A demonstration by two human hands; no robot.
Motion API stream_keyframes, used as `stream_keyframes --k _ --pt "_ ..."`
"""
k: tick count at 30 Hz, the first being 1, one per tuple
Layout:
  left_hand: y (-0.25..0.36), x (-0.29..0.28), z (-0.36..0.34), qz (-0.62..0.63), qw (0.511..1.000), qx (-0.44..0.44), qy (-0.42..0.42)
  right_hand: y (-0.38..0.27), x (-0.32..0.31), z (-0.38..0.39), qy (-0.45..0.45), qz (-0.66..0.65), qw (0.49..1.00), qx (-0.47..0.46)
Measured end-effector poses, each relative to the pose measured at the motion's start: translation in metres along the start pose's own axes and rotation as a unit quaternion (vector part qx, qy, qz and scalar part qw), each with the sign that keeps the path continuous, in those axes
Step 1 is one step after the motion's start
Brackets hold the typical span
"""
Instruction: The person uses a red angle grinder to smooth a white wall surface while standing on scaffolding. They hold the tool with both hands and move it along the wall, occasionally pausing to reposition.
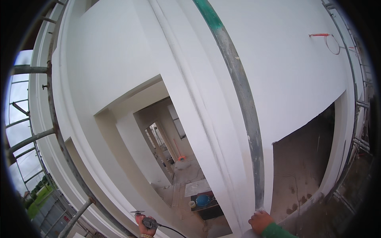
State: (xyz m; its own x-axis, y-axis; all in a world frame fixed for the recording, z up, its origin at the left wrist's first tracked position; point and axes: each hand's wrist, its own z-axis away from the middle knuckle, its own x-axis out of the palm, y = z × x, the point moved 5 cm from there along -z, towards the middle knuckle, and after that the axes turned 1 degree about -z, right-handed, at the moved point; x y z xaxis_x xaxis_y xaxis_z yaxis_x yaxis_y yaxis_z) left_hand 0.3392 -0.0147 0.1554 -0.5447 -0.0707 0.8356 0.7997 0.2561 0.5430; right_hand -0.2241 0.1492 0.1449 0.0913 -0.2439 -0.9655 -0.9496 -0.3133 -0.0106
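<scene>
The left hand is wrapped around a grinder, well left of the pole; the right hand is curled closed about the pole's lower visible end. The left wrist, wearing one watch, rises from the lower edge, the grinder's single disc topmost and its one cord trailing toward the pole. The right forearm, in a green sleeve, slants in from the pole's right. One broom and one blue round object show through an opening left of the pole.
</scene>
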Motion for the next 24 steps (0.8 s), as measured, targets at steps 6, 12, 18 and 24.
stream_keyframes --k 6,12,18,24 --pt "0.006 -0.007 -0.004 0.031 0.995 -0.088 0.020 0.006 0.020 0.002 -0.030 -0.010 0.999 0.036" --pt "0.001 -0.010 0.006 0.037 0.994 -0.104 0.022 -0.011 -0.043 -0.001 0.020 0.054 0.997 -0.051" --pt "0.016 0.005 0.039 0.003 0.987 -0.158 0.036 -0.006 -0.043 -0.020 0.079 -0.032 0.996 -0.005" --pt "-0.015 -0.055 0.047 0.080 0.974 -0.201 0.074 -0.001 -0.043 -0.015 0.089 -0.007 0.988 0.124"
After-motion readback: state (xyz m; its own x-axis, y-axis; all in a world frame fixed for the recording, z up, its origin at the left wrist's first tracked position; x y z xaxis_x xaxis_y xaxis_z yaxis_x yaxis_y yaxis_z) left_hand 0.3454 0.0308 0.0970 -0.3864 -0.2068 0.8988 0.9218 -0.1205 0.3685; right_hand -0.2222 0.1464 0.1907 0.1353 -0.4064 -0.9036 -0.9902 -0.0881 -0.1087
